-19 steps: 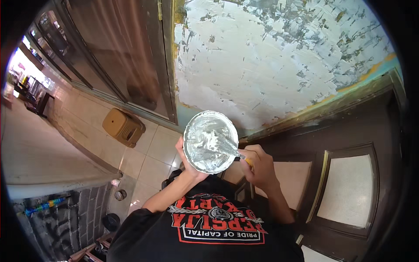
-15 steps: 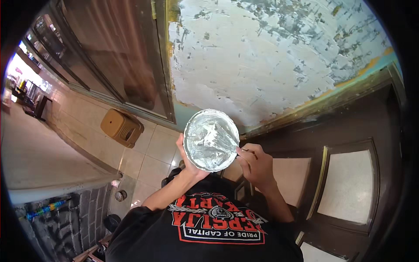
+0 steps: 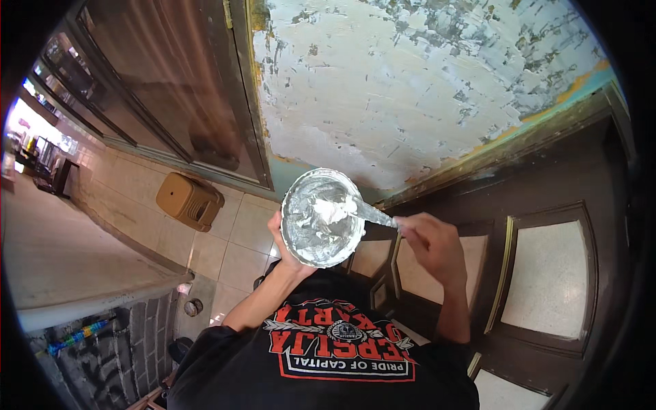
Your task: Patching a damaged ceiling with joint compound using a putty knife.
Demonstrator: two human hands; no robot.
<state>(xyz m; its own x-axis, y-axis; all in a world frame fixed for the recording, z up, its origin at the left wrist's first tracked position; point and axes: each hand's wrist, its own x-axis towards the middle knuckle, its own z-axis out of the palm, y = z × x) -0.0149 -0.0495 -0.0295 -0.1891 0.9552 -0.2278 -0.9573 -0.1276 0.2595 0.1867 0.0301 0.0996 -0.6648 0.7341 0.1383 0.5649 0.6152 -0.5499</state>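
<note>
Since the earlier frames the putty knife [image 3: 372,213] has swung from the lower right rim of the metal bowl [image 3: 321,217] up to its middle right, and its blade tip now sits in the white filler [image 3: 333,208] heaped near the bowl's centre; the right hand [image 3: 432,242] has moved up and outward with it. The bowl itself stays where it was, held up at chest height in front of the patched wall [image 3: 410,89], just beside the dark wooden door [image 3: 547,225]. The left hand [image 3: 285,240] cups the bowl from below, fingers wrapped under the left rim and base; only the thumb side and wrist show, the rest is hidden behind the bowl. The right hand's fingers are curled closed around the knife's handle, which is almost wholly covered by them; the grip detail is hard to make out. The bowl's inner wall is smeared grey-white. Below, the person's black printed shirt [image 3: 328,355] fills the lower edge. On the tiled floor [image 3: 232,239] to the left stands a brown plastic stool [image 3: 190,201], well apart from the hands. A metal-framed glass door [image 3: 157,89] rises at upper left. The wall's scraped patches bend toward the rim; fine surface detail there is blurred.
</note>
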